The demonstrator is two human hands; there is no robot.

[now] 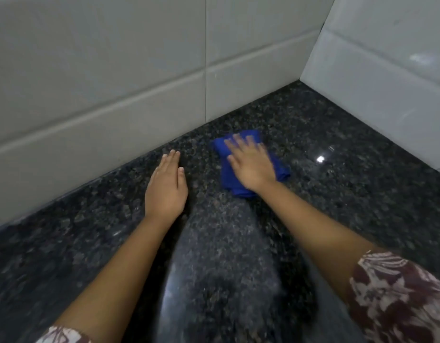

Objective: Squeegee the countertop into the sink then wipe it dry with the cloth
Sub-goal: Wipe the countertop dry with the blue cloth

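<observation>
From the head camera, you had one folded blue cloth [227,178] lying on the dark speckled granite tabletop [338,194], towards the back corner where two pale tiled walls, the rear one [102,82] and the right-hand one [387,82], met. Your right hand [251,164] lay flat on top of that cloth, fingers straight and spread, pressing it down rather than gripping it; its fingertips were slightly blurred. Your left hand [165,186] rested palm-down on the bare tabletop just to the left of the cloth, near the rear wall, fingers straight and together, holding nothing. The two hands were apart, not touching. Two maroon-and-white patterned sleeves showed at the bottom edge, one on the right arm [399,300] and one on the left [63,336].
</observation>
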